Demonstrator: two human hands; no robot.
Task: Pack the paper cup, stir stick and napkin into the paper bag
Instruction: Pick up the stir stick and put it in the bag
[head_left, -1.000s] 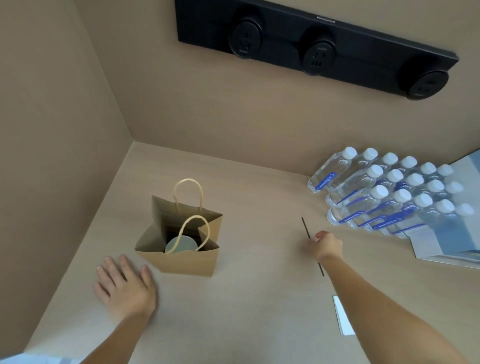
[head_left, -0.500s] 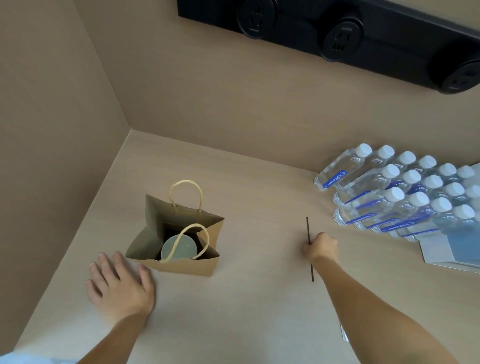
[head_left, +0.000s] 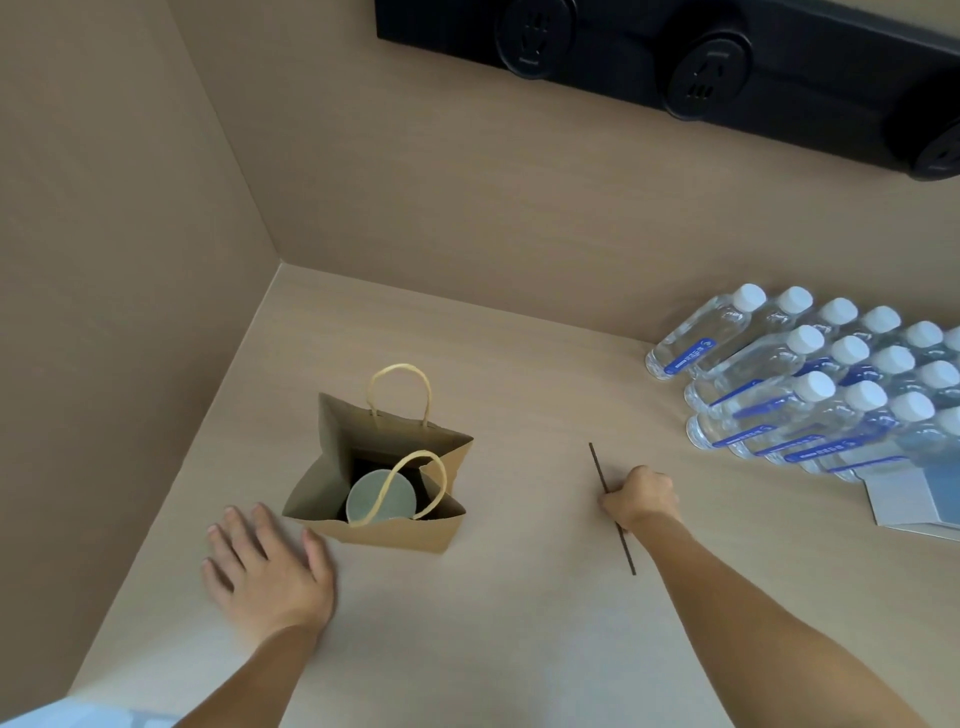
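A brown paper bag (head_left: 395, 535) with twisted handles stands open on the beige counter. Inside it, the paper cup (head_left: 382, 496) sits upright, its pale lid facing up. My left hand (head_left: 265, 566) lies flat on the counter, fingers spread, just left of the bag's front corner. My right hand (head_left: 641, 496) is closed around the middle of the thin dark stir stick (head_left: 597, 462), which lies at counter level to the right of the bag. No napkin is in view.
Several water bottles (head_left: 810, 395) with white caps stand packed at the right. A white and blue box (head_left: 914, 499) lies in front of them. A black socket strip (head_left: 701, 67) runs along the back wall. A side wall closes the left.
The view has dropped and shifted, so the napkin by my right forearm has left the frame. My right hand has closed on the stir stick. My left hand stays flat beside the bag.
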